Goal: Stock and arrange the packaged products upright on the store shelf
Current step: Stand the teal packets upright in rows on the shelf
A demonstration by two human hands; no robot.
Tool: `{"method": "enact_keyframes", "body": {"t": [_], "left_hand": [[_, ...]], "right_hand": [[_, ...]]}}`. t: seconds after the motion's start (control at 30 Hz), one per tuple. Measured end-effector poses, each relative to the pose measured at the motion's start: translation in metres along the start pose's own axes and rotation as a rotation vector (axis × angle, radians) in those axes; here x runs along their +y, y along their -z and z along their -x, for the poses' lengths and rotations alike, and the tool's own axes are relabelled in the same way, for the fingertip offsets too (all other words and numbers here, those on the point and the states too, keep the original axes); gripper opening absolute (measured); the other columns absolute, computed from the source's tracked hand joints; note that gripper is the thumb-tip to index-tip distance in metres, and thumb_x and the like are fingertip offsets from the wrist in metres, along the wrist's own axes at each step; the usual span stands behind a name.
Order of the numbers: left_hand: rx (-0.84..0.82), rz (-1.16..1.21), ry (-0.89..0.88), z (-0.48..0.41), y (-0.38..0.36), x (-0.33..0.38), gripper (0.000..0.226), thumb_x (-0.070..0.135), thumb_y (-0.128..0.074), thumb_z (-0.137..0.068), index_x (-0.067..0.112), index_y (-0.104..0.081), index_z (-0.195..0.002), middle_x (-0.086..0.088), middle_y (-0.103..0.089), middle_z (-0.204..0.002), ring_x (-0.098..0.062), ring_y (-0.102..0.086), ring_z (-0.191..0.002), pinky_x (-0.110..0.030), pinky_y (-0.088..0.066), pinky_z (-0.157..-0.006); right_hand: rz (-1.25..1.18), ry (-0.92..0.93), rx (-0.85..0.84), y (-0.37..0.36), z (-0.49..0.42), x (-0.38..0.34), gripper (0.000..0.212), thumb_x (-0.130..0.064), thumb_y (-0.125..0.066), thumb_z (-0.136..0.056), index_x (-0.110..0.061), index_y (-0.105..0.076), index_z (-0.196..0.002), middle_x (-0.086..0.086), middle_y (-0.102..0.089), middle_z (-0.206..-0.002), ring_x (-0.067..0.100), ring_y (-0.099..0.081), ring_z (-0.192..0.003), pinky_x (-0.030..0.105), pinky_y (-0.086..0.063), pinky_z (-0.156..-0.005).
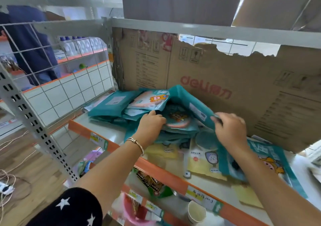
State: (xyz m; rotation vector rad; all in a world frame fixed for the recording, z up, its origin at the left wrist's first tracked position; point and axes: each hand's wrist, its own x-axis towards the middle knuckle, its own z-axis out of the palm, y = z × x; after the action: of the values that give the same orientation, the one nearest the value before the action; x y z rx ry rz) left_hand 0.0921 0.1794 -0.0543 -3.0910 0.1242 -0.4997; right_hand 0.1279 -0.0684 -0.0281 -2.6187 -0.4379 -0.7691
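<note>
Star-printed black sleeve (pixel 69 208) sits lowest in view, on the left arm, with a bracelet (pixel 137 144) at the wrist. That left hand (pixel 152 123) reaches into a heap of teal packs (pixel 111 104) lying flat and jumbled on the shelf (pixel 104 132), close to its wire side panel. Its grip is closed on the heap's near edge, fingers curled in among the packs. They are flat, glossy pouches, some showing an orange cartoon figure and a pink band, others a pale label side. The right hand (pixel 231 130) pinches the edge of one bent pack (pixel 191 100), which arches up over the heap in front of a torn cardboard sheet (pixel 225 69) at the shelf's back. Yellow packs (pixel 201 163) lie flat near the front rail. A paper cup (pixel 197 212) stands lower down.
</note>
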Motion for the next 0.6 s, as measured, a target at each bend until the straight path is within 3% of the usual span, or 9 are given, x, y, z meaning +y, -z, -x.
{"method": "enact_keyframes", "body": {"t": [0.17,0.33,0.4,0.47,0.53,0.6], "left_hand": [[0.239,0.141,-0.154,0.012,0.008,0.011,0.013,0.021,-0.058,-0.085,0.021,-0.068,-0.077,0.008,-0.066,-0.077,-0.022,-0.054,-0.071,-0.028,-0.039,-0.065],[0.355,0.233,-0.271,0.037,0.008,0.039,0.019,0.031,-0.047,-0.080,0.029,-0.066,-0.076,0.016,-0.066,-0.080,-0.013,-0.049,-0.071,-0.023,-0.028,-0.067],[0.318,0.237,-0.378,0.048,0.007,0.060,0.011,0.025,-0.059,-0.074,0.030,-0.067,-0.079,0.018,-0.067,-0.085,-0.012,-0.049,-0.077,-0.026,-0.030,-0.072],[0.244,0.215,-0.500,0.060,0.004,0.078,0.021,0.018,-0.070,-0.067,0.033,-0.066,-0.081,0.021,-0.066,-0.087,-0.011,-0.052,-0.084,-0.029,-0.029,-0.083],[0.169,0.173,-0.551,0.076,-0.002,0.087,0.028,0.014,-0.062,-0.065,0.037,-0.067,-0.080,0.024,-0.063,-0.083,-0.008,-0.057,-0.085,-0.033,-0.025,-0.090],[0.148,0.140,-0.476,0.091,-0.007,0.084,0.030,0.018,-0.046,-0.066,0.039,-0.066,-0.075,0.026,-0.061,-0.076,-0.005,-0.054,-0.085,-0.032,-0.023,-0.090]], "right_hand": [[-0.094,0.080,0.266,0.041,0.000,0.025,0.011,-0.015,-0.067,-0.080,-0.005,-0.069,-0.075,0.011,-0.065,-0.070,0.033,-0.054,-0.066,0.034,-0.034,-0.064],[-0.128,0.179,0.273,0.054,0.037,0.025,0.005,-0.008,-0.066,-0.073,-0.006,-0.065,-0.069,0.008,-0.058,-0.067,0.027,-0.048,-0.065,0.030,-0.029,-0.061],[-0.164,0.194,0.156,0.050,0.057,0.023,0.010,-0.002,-0.072,-0.069,-0.008,-0.063,-0.067,0.005,-0.055,-0.067,0.025,-0.048,-0.065,0.030,-0.032,-0.058],[-0.218,0.187,-0.105,0.046,0.074,0.021,0.020,-0.002,-0.079,-0.065,-0.014,-0.063,-0.065,-0.001,-0.055,-0.069,0.019,-0.050,-0.066,0.027,-0.037,-0.057],[-0.232,0.113,-0.442,0.037,0.094,0.022,0.026,-0.013,-0.075,-0.070,-0.030,-0.057,-0.064,-0.010,-0.054,-0.073,0.013,-0.050,-0.072,0.023,-0.039,-0.062],[-0.206,0.046,-0.674,0.022,0.117,0.025,0.025,-0.026,-0.070,-0.073,-0.034,-0.049,-0.061,-0.014,-0.050,-0.074,0.008,-0.049,-0.075,0.025,-0.042,-0.067]]}}
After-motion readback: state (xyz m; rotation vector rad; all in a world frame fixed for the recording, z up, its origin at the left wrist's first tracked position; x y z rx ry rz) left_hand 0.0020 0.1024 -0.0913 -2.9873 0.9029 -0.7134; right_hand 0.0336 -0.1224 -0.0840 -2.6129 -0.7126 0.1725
